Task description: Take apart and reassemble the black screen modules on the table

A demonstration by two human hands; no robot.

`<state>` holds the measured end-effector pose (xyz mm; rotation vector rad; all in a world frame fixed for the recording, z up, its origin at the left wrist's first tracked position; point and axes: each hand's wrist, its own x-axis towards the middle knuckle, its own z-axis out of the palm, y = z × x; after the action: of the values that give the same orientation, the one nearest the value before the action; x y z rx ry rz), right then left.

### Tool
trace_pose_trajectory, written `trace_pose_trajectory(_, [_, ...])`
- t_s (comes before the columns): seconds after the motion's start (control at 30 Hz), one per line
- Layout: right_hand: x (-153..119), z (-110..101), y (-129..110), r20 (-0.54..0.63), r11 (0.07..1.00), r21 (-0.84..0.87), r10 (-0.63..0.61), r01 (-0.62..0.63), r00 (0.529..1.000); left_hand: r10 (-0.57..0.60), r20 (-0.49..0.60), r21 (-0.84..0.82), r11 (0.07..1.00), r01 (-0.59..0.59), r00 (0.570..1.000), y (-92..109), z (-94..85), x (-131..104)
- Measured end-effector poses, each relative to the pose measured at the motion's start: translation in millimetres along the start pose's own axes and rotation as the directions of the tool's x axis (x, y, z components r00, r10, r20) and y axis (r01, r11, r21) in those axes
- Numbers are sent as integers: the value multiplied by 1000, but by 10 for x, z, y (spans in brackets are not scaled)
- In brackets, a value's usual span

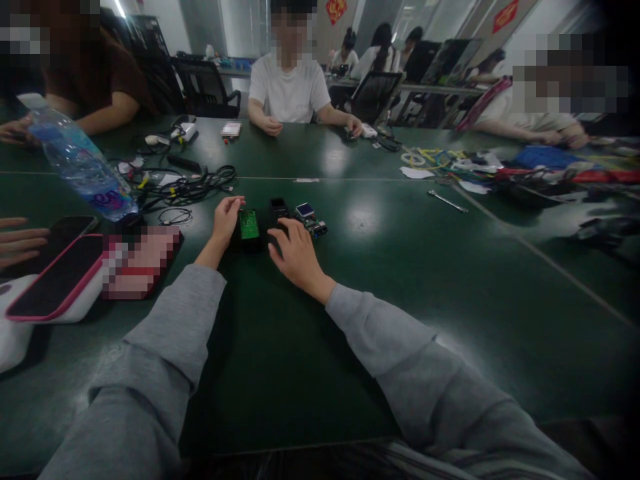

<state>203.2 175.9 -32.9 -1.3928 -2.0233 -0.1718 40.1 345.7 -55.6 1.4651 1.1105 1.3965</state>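
A green circuit board (249, 225) sits in a black casing on the dark green table. At the casing's left edge is my left hand (227, 219), its thumb and fingers pinched together; what lies between the fingertips is too small to make out. My right hand (299, 255) hovers or rests just right of the casing, fingers curved and apart, holding nothing visible. Beyond its fingertips lies a black case part (279, 207), partly hidden by the hand. Beside that is a small board with a little screen (305, 211), its near part next to my knuckles.
Left of me stand a tilted water bottle (85, 160), a pink-edged phone (63, 277), a pink case (145, 263) and tangled black cables (200, 181). A wrench (447, 201) and a heap of coloured wires (545, 163) lie right. Other people sit around; a person's hand (20, 241) reaches in left.
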Motion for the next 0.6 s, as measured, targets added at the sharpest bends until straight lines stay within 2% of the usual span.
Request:
trace_pose_trajectory(0.07, [27, -12, 224, -107, 994, -66, 83, -91, 991, -1, 17, 2, 1000, 1, 1000, -12, -4, 1])
trace_pose_trajectory(0.13, [34, -14, 485, -164, 976, -100, 175, -193, 971, -6, 33, -3, 1000, 6, 999, -37, -9, 10])
trace_pose_trajectory(0.27, [-24, -50, 900, -62, 941, -25, 337, -339, 940, 0, 52, -9, 1000, 0, 999, -87, -20, 28])
trace_pose_trajectory(0.37, [-177, -178, 980, -23, 937, 1, 349, -349, 937, -5, 58, -2, 1000, 5, 998, -102, -24, 28])
trace_pose_trajectory(0.5, [-647, -567, 946, 27, 944, -17, 330, -330, 944, 0, 66, 0, 1000, 0, 998, -110, -18, 24])
trace_pose_trajectory(0.6, [-1249, -1086, 1076, 44, 924, -81, 378, -373, 925, 3, 56, 7, 1000, -4, 998, -129, -12, 35])
